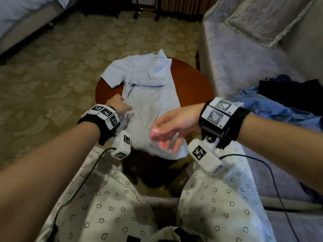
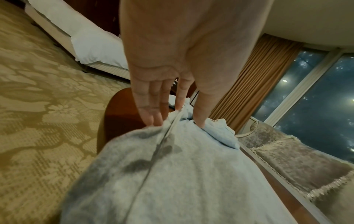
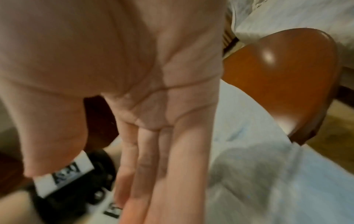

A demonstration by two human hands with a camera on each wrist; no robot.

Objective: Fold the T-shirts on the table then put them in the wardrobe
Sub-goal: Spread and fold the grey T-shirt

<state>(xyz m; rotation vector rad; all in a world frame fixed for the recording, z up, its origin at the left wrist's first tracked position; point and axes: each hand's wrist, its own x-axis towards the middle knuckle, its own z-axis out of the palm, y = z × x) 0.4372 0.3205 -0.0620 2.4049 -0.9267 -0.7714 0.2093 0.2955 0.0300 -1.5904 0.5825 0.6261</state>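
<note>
One pale blue shirt (image 1: 148, 95) half folded on round table (image 1: 192, 84), left hand (image 1: 118, 106) pinching its edge, right hand (image 1: 167, 126) loose-fingered just above its hem.

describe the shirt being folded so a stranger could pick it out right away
Start at the round reddish-brown table beside the grey sofa. The pale blue T-shirt lies spread across it, the left hand pinching its edge. Unlike the darker blue and black clothes heaped on the sofa, it is flat and alone.
</note>
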